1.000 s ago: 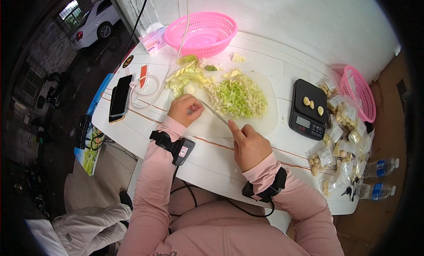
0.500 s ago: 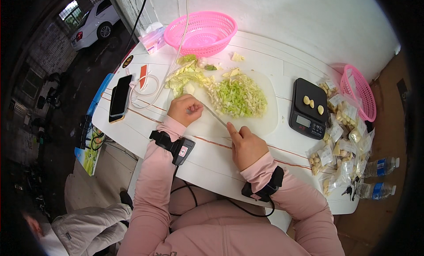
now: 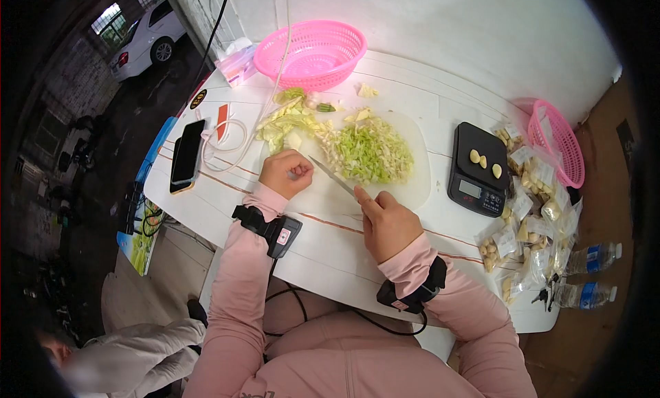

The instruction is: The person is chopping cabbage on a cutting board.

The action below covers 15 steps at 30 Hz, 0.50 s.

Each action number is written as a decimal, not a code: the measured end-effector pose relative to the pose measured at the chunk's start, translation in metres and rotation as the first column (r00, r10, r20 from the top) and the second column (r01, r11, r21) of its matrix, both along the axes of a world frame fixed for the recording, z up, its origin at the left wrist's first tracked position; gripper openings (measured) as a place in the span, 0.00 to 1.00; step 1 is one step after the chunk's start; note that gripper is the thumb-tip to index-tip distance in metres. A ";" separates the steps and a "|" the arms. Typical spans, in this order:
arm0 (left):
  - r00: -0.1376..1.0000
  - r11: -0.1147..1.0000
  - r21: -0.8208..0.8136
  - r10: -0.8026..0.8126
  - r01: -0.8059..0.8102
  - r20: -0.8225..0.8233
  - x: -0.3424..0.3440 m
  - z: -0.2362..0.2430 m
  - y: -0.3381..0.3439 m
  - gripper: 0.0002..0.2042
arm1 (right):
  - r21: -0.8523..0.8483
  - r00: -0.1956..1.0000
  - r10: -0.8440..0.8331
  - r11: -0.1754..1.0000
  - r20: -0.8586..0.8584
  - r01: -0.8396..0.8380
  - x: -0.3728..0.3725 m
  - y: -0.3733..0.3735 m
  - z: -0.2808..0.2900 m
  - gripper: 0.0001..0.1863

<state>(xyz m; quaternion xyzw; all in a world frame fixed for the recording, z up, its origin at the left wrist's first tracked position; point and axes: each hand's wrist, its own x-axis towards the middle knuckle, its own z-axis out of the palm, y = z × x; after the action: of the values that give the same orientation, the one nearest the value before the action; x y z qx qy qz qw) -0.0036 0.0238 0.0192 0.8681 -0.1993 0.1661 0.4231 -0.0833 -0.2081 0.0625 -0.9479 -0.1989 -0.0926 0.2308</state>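
Note:
On the white cutting board (image 3: 421, 166) is a heap of finely chopped pale green cabbage (image 3: 371, 150). Larger cabbage leaves (image 3: 278, 119) lie at its left. My right hand (image 3: 385, 226) grips a kitchen knife (image 3: 333, 176), its blade angled up-left across the board's front. My left hand (image 3: 285, 172) is closed, fingers curled near the knife tip; whether anything is inside I cannot make out. To the right, a black kitchen scale (image 3: 480, 185) holds several peeled garlic cloves (image 3: 496, 171).
A pink basket (image 3: 309, 61) and tissue pack (image 3: 235, 61) stand behind. Phones (image 3: 185, 150) and cables lie left. Bagged garlic (image 3: 522, 240), another pink basket (image 3: 557, 140) and bottles (image 3: 588, 260) crowd the right. Another person (image 3: 130, 357) is at lower left, a car (image 3: 148, 37) beyond.
My hands and the knife stay nearly in place, with slight shifts of the right hand. The other person at lower left shows more of their head than a second ago.

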 end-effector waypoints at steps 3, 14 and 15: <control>1.000 1.000 0.007 0.011 -0.011 0.008 0.000 0.000 0.000 0.04 | -0.014 1.000 0.007 1.000 -0.007 -0.007 -0.001 0.001 -0.001 0.20; 1.000 1.000 0.027 0.002 -0.002 0.007 0.002 -0.001 -0.001 0.04 | -0.113 1.000 0.020 0.993 -0.014 -0.022 -0.005 0.005 -0.012 0.23; 1.000 1.000 0.029 0.000 -0.001 0.009 0.002 0.000 -0.001 0.04 | -0.117 1.000 0.024 0.993 -0.009 -0.024 -0.005 0.006 -0.012 0.23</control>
<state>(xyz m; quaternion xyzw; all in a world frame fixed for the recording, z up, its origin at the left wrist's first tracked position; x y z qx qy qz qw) -0.0016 0.0231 0.0190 0.8734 -0.2033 0.1672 0.4097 -0.0885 -0.2026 0.0503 -0.9578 -0.2145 -0.0741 0.1764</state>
